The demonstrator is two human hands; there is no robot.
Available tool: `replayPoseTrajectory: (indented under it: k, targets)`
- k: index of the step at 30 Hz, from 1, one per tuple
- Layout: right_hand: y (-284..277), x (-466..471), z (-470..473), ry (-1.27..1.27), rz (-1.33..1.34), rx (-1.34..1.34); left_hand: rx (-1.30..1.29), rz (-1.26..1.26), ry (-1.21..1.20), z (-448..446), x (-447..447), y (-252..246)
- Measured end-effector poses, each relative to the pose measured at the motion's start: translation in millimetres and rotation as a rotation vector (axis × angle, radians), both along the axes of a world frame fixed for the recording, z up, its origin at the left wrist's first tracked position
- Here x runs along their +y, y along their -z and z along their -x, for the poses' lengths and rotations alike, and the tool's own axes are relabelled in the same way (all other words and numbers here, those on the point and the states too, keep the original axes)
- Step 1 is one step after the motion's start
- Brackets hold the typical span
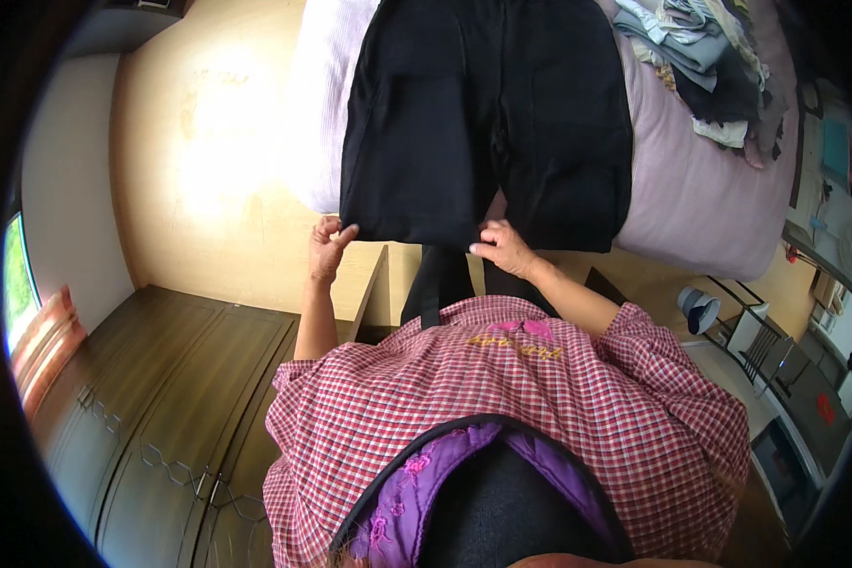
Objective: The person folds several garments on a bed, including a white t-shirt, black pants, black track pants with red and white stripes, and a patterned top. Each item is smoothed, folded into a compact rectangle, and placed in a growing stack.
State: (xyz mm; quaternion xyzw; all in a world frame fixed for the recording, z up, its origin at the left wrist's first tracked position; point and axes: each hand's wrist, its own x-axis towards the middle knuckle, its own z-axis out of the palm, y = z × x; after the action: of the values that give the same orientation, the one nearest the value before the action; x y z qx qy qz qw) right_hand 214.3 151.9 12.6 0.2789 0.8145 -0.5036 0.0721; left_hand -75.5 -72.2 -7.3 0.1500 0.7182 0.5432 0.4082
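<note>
A pair of black trousers [426, 156] lies spread on the bed, its legs pointing towards me and its top running past the upper edge of the view. My left hand [329, 245] pinches the outer corner of the left-hand leg's hem. At that hem's inner corner, my right hand [505, 248] grips the cloth between thumb and fingers. The hem is stretched flat between both hands, at the bed's near edge. The other leg [568, 177] lies flat to the right, untouched by either hand.
A lilac bedspread [689, 206] covers the bed. Crumpled clothes [710, 64] are heaped at its upper right. Dark wooden wardrobe doors [177, 419] stand at lower left, near a window [20, 277]. A metal rack [745, 319] and a cap-like item [698, 309] are at right.
</note>
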Motion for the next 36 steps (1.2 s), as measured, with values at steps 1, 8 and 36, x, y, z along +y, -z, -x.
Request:
replayPoseTrajectory:
  k: [1, 8, 36]
  targets:
    - [7, -1, -2, 0.087, 0.184, 0.055, 0.053, 0.056, 0.028, -5, -4, 7]
    - [41, -3, 20, 0.204, 0.304, -0.078, 0.183, 0.106, -0.039, 1, 5, 34]
    - [67, -55, 17, 0.855, 0.869, -0.095, -0.485, 0.185, -0.208, -8, 8, 35]
